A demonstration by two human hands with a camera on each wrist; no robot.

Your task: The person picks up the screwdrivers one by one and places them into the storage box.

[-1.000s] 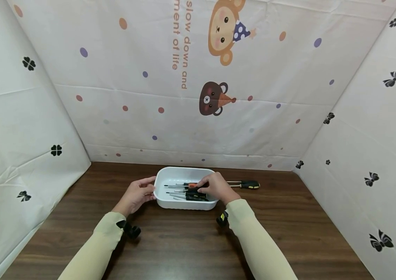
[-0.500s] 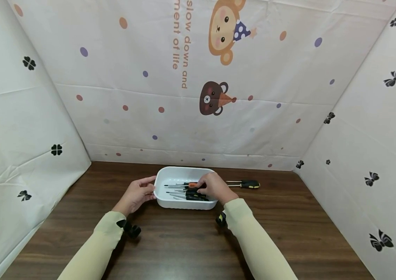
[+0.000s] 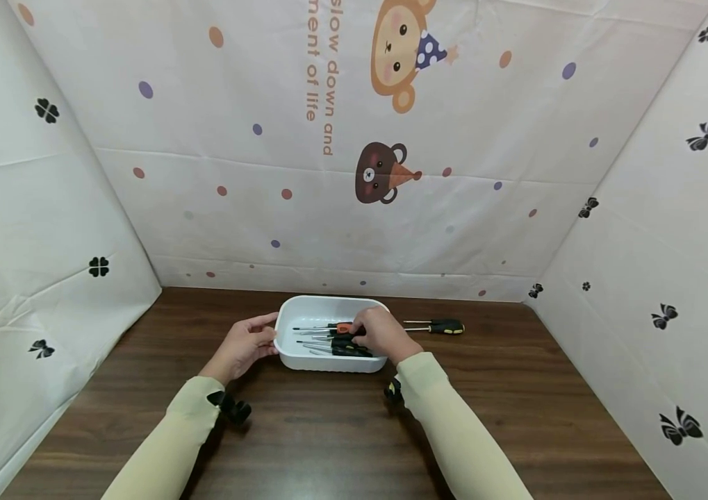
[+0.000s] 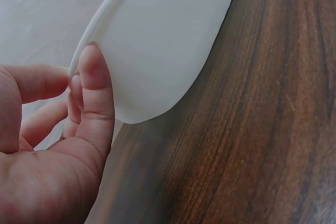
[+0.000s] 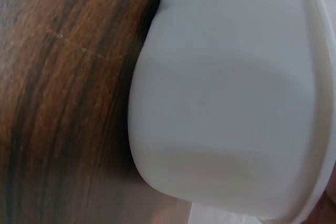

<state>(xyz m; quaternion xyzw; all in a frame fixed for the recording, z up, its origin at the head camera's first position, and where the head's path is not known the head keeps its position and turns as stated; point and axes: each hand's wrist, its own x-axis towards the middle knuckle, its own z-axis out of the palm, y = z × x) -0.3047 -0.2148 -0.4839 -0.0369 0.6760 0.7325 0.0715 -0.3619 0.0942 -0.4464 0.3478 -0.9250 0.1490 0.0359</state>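
A white plastic tray (image 3: pixel 331 364) stands near the back of the wooden table, with several screwdrivers (image 3: pixel 349 352) lying in it, shafts to the left. One screwdriver has an orange part on its handle (image 3: pixel 344 328). My left hand (image 3: pixel 246 349) pinches the tray's left rim; the left wrist view shows the fingers (image 4: pixel 94 93) at that white edge. Reaching over the right end, my right hand (image 3: pixel 385 335) grips a dark screwdriver handle among the others, which the fingers largely cover. The right wrist view mostly shows the tray's outer wall (image 5: pixel 226 98).
To the right of the tray, behind my right hand, black-and-yellow screwdriver handles (image 3: pixel 447 326) lie on the table (image 3: pixel 341 430). A printed cloth wall (image 3: pixel 316 229) rises behind the table, with white cloth at both sides.
My right hand has shifted slightly left within the tray. The left hand keeps its place on the rim, and the tray stays put.
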